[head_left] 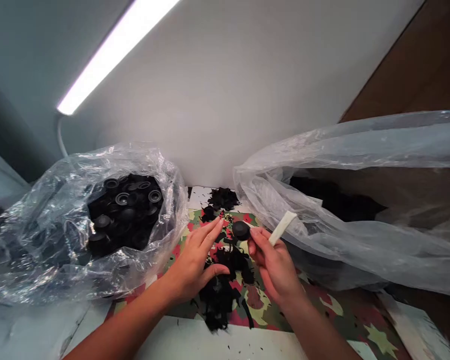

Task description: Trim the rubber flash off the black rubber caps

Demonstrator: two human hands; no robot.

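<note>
My right hand [272, 260] pinches a round black rubber-like cap [241, 230] between thumb and fingertips. A pale, flat strip or handle [282, 228] sticks up from the same hand; its lower end is hidden, so what it belongs to cannot be told. My left hand [197, 257] is open, fingers stretched out and thumb apart, just left of the cap and not gripping it. Below both hands, black trimmings [219, 300] lie scattered over a camouflage-patterned sheet [262, 307].
At left, a clear plastic bag [165, 265] gapes around many black round parts [125, 215]. Another large translucent bag [345, 260] on the right has dark pieces inside. More black scraps [223, 198] lie near the wall. A lit tube lamp [116, 55] hangs above.
</note>
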